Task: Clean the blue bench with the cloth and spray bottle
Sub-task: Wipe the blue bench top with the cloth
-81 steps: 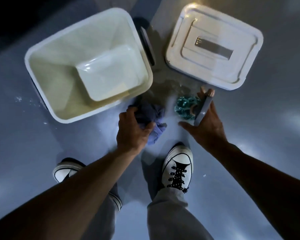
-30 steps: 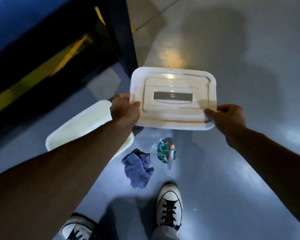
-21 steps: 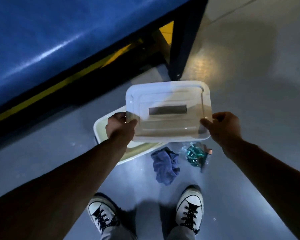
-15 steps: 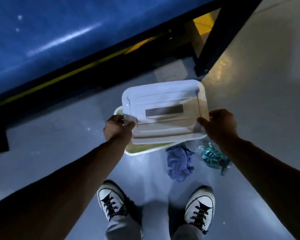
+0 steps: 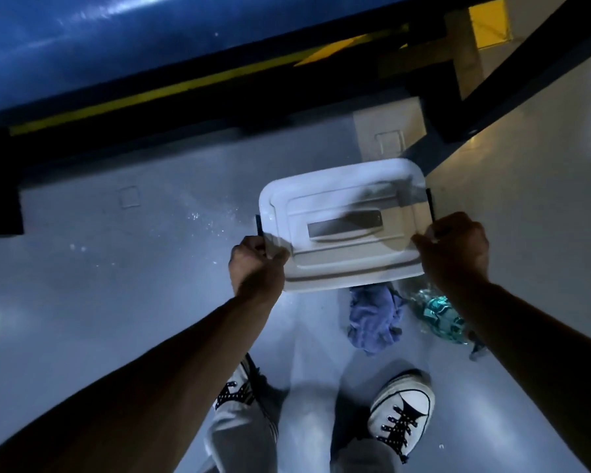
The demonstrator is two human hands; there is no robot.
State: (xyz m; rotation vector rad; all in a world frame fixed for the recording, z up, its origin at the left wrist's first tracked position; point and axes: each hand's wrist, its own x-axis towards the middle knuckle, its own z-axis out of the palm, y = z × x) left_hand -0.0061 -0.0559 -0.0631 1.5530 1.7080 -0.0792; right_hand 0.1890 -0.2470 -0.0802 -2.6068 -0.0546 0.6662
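From the head camera, the left hand [image 5: 256, 264] and right hand [image 5: 454, 249] pinch a white lid [image 5: 343, 223] by its sides. The cloth [image 5: 374, 319] and spray bottle [image 5: 442, 317] lie on the floor [image 5: 116, 285] just ahead of the shoes, where a careless step could crush them; the blue counter [image 5: 99, 39] waits untouched.

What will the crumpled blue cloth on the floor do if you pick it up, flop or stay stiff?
The blue cloth lies in a soft, wrinkled heap on the floor, so it will probably flop and dangle. It looks thin, so likely light. It should not roll or tip like the spray bottle beside it might.
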